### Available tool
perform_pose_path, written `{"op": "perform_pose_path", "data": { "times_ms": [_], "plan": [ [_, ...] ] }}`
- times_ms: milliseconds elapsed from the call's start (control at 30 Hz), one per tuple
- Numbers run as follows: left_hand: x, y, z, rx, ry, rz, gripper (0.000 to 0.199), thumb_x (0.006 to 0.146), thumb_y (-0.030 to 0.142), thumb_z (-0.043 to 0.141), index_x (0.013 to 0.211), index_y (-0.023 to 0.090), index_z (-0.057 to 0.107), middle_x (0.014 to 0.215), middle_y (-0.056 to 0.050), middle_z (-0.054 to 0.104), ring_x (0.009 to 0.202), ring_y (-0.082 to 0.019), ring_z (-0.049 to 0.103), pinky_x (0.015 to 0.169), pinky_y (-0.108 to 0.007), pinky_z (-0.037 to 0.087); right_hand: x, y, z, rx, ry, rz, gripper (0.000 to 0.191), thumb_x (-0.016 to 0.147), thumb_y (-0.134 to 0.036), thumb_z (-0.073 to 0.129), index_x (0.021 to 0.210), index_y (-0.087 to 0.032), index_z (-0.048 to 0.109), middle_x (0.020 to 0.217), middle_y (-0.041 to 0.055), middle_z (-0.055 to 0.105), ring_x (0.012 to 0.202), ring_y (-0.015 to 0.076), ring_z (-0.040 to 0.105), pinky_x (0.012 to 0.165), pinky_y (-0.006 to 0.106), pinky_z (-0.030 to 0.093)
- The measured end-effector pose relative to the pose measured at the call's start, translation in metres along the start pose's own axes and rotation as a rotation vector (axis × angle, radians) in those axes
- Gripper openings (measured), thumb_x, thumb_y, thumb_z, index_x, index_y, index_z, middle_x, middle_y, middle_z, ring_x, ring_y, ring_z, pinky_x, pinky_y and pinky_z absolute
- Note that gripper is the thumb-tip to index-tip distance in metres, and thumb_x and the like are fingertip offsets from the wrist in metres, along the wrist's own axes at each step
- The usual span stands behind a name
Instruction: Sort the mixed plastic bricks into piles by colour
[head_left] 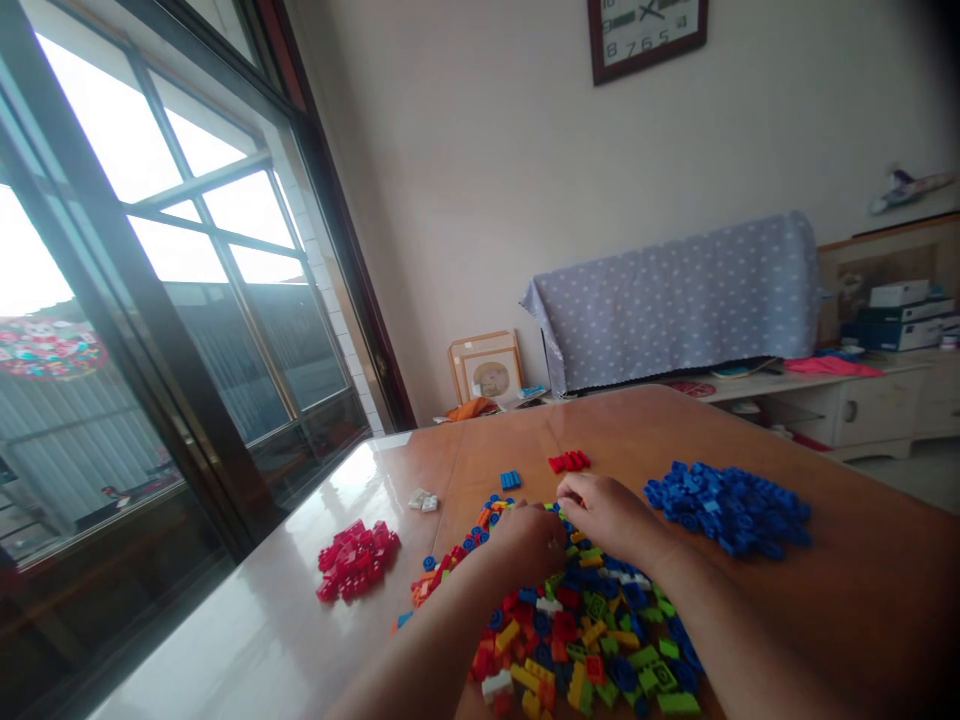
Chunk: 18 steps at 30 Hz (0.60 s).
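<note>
My left hand (531,540) is over the far part of a mixed pile of coloured bricks (592,640), its fingers curled. Close to its right, my right hand (600,508) has its fingers bent together at the pile's far edge. What either hand holds, if anything, is hidden or too small to name. Just beyond the hands lie a small group of red pieces (569,461) and a small blue block group (510,480). A heap of blue bricks (727,505) is to the right, a heap of pinkish-red bricks (357,560) to the left, with several white pieces (424,500) behind it.
The glossy wooden table (630,420) extends away from me to a far edge. Beyond it are a low white cabinet (877,405), a cloth-covered object (675,305) and leaning frames (487,370). A large window (225,230) is at the left.
</note>
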<state>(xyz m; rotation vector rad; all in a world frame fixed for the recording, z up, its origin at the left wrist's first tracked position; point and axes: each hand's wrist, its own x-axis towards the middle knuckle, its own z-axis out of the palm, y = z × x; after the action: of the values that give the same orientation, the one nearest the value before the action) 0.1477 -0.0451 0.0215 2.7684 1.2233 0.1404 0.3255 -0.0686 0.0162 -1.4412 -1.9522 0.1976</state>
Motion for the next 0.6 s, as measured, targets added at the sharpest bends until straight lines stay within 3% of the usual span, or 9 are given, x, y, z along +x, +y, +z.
{"op": "perform_pose_path", "data": {
  "times_ms": [300,600],
  "plan": [
    [0.014,0.013,0.003,0.091,-0.054,-0.039,0.027,0.071,0.041,0.070,0.093,0.026,0.074,0.106,-0.009,0.069,0.101,-0.030,0.063,0.090,-0.042,0.049,0.002,0.008,0.007,0.023,0.011,0.009,0.014,0.087,-0.025,0.051,0.082,-0.022,0.064,0.081,0.0014,0.068,0.077,0.0173,0.059,0.066,0.026,0.034],
    [0.017,0.020,0.007,0.123,-0.039,-0.033,0.032,0.081,0.027,0.055,0.108,0.018,0.070,0.103,-0.016,0.072,0.096,-0.033,0.068,0.088,-0.046,0.050,0.001,0.012,0.006,0.044,-0.009,-0.009,0.013,0.087,-0.025,0.051,0.081,-0.023,0.062,0.080,0.0006,0.068,0.076,0.0171,0.060,0.068,0.027,0.036]
  ]
}}
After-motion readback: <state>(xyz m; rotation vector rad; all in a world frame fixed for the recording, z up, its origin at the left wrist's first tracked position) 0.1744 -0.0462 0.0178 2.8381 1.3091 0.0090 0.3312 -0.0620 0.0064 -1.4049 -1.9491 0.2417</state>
